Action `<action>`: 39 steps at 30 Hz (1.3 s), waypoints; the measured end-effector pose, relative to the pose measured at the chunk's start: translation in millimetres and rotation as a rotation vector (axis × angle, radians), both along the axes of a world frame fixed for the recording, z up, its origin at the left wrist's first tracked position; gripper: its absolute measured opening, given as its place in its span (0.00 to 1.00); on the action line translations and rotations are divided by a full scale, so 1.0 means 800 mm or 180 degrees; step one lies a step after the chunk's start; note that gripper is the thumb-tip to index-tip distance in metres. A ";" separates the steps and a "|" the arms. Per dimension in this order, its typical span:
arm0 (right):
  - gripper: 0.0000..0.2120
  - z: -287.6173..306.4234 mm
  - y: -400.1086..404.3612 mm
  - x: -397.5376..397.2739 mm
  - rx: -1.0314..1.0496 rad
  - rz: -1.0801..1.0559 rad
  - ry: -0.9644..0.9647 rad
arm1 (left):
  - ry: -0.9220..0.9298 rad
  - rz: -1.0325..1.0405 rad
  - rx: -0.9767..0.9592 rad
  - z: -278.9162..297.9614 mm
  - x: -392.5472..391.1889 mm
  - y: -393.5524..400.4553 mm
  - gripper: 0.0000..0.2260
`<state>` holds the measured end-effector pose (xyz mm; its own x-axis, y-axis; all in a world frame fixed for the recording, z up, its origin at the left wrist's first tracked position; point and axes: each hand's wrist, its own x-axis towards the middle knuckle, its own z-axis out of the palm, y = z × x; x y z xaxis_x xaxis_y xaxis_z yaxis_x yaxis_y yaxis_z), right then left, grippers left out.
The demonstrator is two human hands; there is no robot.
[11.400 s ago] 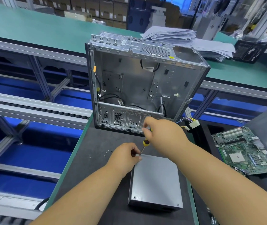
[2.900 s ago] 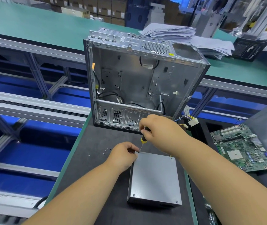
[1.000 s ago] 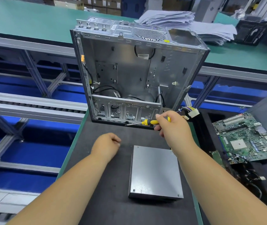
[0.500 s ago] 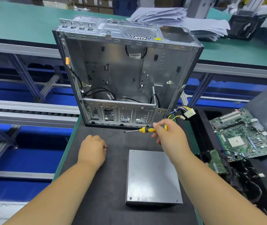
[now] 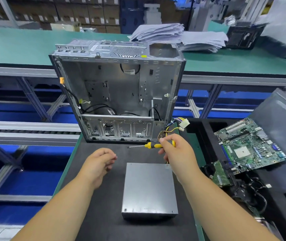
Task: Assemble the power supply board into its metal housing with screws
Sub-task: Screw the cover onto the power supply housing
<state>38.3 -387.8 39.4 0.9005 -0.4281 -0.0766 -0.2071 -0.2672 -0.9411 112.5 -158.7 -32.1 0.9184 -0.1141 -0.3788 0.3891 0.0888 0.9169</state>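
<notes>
The closed grey metal power supply housing lies flat on the black mat, between my forearms. My right hand grips a yellow-handled screwdriver, held level above the mat with its tip pointing left. My left hand hovers left of the housing with loosely curled fingers and holds nothing that I can see. A bundle of coloured wires with a white connector trails from the housing's far right corner.
An open silver computer case stands upright at the mat's far edge. A green motherboard and a smaller board lie in black foam at the right. Paper stacks sit on the green bench behind. Conveyor rails run at the left.
Both hands left the housing's far left corner. The right hand swung the screwdriver from upright to level. The left hand pulled away leftward, then lifted and loosened.
</notes>
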 end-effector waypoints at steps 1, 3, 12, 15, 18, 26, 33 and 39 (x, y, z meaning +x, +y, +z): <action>0.07 0.001 -0.003 -0.006 0.0057 0.0010 -0.0036 | 0.0017 -0.0061 -0.0098 0.007 -0.006 -0.008 0.08; 0.06 0.003 -0.011 -0.019 0.0179 0.0055 -0.0110 | 0.0062 -0.0122 -0.0257 0.017 -0.018 -0.025 0.08; 0.08 0.011 -0.067 -0.078 0.0474 0.0156 -0.0383 | 0.0191 0.0111 -0.0820 0.045 -0.077 -0.102 0.04; 0.06 0.013 -0.089 -0.095 0.0436 0.0159 -0.0417 | 0.0332 0.0122 -0.1059 0.050 -0.093 -0.127 0.03; 0.06 0.015 -0.107 -0.108 0.0392 0.0146 -0.0452 | 0.0452 0.0133 -0.1215 0.053 -0.107 -0.147 0.03; 0.06 0.017 -0.134 -0.131 0.0232 0.0178 -0.0517 | 0.0512 0.0001 -0.1092 0.055 -0.130 -0.173 0.02; 0.04 0.020 -0.135 -0.134 -0.0169 0.0430 -0.0564 | 0.0489 -0.0040 -0.1049 0.052 -0.131 -0.170 0.03; 0.01 0.028 -0.125 -0.116 -0.0093 0.0383 -0.0554 | 0.0008 -0.0217 -0.0966 0.051 -0.113 -0.159 0.03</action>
<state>-54.4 -488.2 61.8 0.9438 -0.3165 0.0955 -0.0069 -0.3078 -0.9514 22.2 -285.5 8.5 0.9039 -0.2837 -0.3202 0.4058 0.3321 0.8515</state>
